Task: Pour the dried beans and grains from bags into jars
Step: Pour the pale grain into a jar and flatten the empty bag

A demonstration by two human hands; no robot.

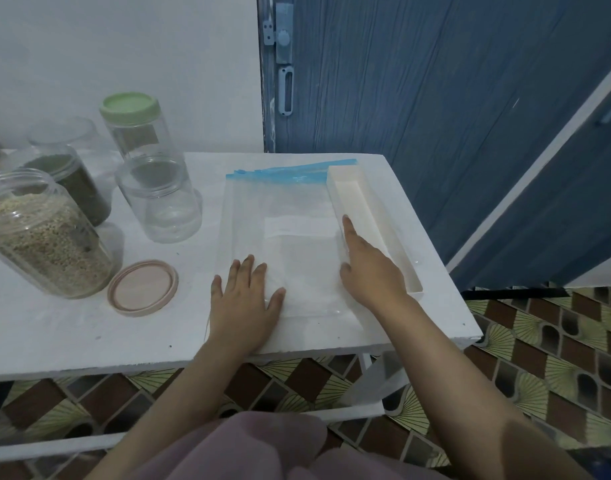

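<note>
Empty clear zip bags (283,216) with blue seals lie flat in a stack on the white table (72,330). My left hand (243,299) presses flat on the stack's near left corner. My right hand (370,268) rests on the stack's right edge, index finger stretched out along it. At the left stand an open jar of pale grains (44,237), an open jar of green beans (75,185), an empty open jar (162,202) and, behind it, a jar with a green lid (134,129).
A pink lid (143,287) lies on the table by the grain jar. A long white tray (373,226) sits along the table's right side, against the bags. A blue door (435,81) stands behind; patterned floor tiles (539,358) lie below.
</note>
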